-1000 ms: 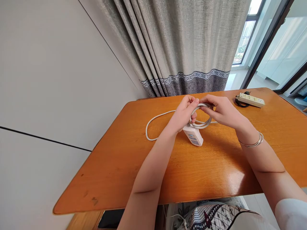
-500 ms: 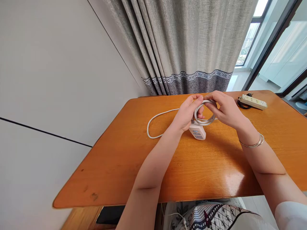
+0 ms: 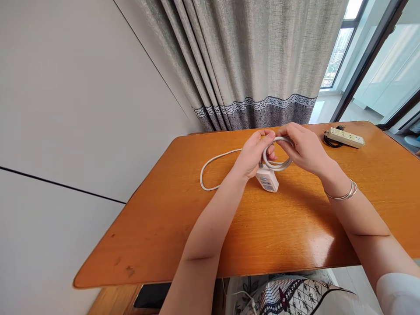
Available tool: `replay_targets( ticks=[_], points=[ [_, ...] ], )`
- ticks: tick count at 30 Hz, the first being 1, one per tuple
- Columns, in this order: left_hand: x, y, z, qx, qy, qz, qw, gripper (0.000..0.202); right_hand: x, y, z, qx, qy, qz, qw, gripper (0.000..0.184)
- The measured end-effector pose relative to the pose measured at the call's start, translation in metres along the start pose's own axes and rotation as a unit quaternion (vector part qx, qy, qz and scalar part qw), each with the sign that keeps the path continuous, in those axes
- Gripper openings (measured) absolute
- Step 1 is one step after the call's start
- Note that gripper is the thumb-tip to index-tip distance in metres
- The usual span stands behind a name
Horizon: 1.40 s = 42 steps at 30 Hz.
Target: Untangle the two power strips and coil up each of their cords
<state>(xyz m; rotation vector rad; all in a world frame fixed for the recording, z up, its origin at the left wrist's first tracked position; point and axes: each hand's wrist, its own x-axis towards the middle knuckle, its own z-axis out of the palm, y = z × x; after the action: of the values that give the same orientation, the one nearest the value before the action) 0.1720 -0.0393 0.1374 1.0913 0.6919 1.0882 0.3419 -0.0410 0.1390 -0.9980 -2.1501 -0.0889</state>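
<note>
Between my hands is a white power cord (image 3: 278, 166), wound into a small coil of several loops. My left hand (image 3: 255, 153) is closed on the coil's left side, thumb on top. At the coil's upper right, the fingers of my right hand (image 3: 300, 146) pinch the cord. A white power strip (image 3: 267, 179) hangs or rests just below the coil, joined to the cord; whether it touches the table I cannot tell. From behind my left hand, a loose loop of the same cord lies on the table to the left.
A second, cream power strip (image 3: 346, 137) with a black cord lies at the far right of the wooden table (image 3: 157, 218). Behind the table hangs a grey curtain (image 3: 256, 65). A pale wall panel (image 3: 59, 109) stands on the left, and a glass door is at the right.
The coil and the power strip have shifted very slightly left along with both hands. My grip on the cord looks the same.
</note>
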Motion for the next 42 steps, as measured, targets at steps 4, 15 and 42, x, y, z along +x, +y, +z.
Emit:
replay_targets(
  ticks=[4, 15, 42],
  points=[
    [0.002, -0.003, 0.002, -0.002, 0.016, 0.032, 0.999, 0.044, -0.001, 0.000, -0.001, 0.003, 0.002, 0.003, 1.000, 0.017],
    [0.005, -0.011, 0.006, 0.024, 0.073, 0.057, 0.995, 0.037, 0.001, 0.005, -0.005, 0.055, -0.017, -0.011, 0.998, 0.019],
    [-0.002, 0.001, -0.002, 0.040, 0.024, 0.066, 0.997, 0.028, 0.000, 0.026, -0.005, 0.059, 0.097, 0.033, 0.993, 0.021]
  ],
)
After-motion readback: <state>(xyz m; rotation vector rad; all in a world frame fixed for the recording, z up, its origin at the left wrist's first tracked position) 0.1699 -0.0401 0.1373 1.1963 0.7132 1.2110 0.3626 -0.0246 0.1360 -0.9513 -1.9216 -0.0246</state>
